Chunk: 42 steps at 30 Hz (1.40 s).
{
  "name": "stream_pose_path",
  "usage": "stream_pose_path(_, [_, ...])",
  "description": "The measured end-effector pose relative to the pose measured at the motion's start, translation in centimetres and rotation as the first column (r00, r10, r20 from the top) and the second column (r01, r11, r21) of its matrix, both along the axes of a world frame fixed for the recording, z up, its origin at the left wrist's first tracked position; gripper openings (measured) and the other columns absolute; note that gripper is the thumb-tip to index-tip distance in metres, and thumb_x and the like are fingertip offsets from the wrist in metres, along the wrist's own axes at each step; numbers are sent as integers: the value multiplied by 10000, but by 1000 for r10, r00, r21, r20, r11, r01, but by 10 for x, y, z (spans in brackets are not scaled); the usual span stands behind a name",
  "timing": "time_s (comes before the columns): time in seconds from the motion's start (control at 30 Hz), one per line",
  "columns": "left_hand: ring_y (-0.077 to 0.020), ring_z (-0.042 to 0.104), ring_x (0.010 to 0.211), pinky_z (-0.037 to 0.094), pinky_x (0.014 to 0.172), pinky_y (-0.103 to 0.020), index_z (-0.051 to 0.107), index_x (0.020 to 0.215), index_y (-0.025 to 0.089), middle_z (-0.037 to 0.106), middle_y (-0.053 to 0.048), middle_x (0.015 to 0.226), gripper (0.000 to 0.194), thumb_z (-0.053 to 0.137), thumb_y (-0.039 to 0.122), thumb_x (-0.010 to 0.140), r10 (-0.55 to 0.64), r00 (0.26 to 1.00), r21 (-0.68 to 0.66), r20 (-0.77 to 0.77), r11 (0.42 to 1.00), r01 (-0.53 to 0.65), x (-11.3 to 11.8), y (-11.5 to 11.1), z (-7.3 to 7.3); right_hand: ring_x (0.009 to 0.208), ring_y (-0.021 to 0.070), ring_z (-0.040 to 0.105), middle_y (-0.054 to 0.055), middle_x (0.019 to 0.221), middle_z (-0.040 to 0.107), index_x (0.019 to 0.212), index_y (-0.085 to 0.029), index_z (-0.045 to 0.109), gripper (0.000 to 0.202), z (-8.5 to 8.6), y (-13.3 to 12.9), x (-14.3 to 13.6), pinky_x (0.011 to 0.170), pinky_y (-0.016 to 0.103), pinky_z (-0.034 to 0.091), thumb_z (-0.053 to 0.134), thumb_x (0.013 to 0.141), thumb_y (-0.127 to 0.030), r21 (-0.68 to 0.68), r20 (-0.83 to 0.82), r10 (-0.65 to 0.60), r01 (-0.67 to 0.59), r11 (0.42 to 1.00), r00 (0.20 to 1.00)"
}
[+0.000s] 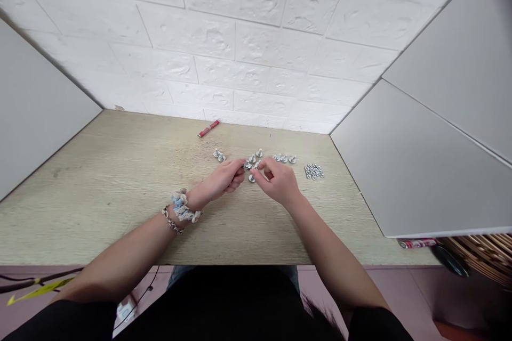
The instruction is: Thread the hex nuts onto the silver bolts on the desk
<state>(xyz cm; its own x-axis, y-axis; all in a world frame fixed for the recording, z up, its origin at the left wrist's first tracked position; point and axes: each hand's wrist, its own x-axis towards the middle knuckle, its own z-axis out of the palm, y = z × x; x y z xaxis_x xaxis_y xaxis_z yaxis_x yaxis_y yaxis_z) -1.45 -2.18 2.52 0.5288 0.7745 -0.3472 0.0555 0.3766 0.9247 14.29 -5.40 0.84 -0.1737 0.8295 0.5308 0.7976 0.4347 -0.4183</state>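
Note:
Near the middle of the wooden table, my left hand (226, 177) is closed on a small metal bolt (247, 166), gripped between thumb and fingers. My right hand (277, 179) is close beside it on the right, thumb and index finger bent together near the bolt's end; whether they hold a small part is too small to tell. Several bolts with round flat bases stand around the hands: a pair (219, 155) to the left, some (260, 153) just behind, one (252, 178) between the hands, and a row (284, 159) to the right. A cluster of small nuts (314, 171) lies farther right.
A red tube (208, 128) lies near the white brick-patterned wall. Grey panels (420, 170) border the table (132, 170) at both sides. Another red tube (418, 243) and a woven brown item (480, 256) are at the lower right. Cables hang at the lower left.

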Motion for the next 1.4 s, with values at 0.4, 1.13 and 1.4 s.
stream_pose_path(0.4, [-30,147,366,89,337,-158,246,577,188,226,73,468,352,359,411,825,7,1000,-14,-9,1000,-8,0,0,-1,463,87,455,-5,476,496,553,-173,491,519,4,0,4,487,213,275,218,894,-451,-209,11,-4,6,978,1000])
stream_pose_path(1.13, [-38,162,361,122,332,-171,242,563,190,237,67,462,356,322,391,845,1,999,25,-51,1000,0,1,0,0,581,116,514,17,618,585,678,-188,567,494,0,3,0,522,219,272,215,898,-456,-259,110,20,9,966,994])
stream_pose_path(1.4, [-37,159,362,117,333,-172,247,561,189,233,69,461,356,338,396,836,6,999,22,-33,1000,-5,1,1,-2,570,105,509,-14,683,590,1031,-214,515,334,2,1,-1,519,203,292,400,835,-459,-182,81,32,-17,983,996])
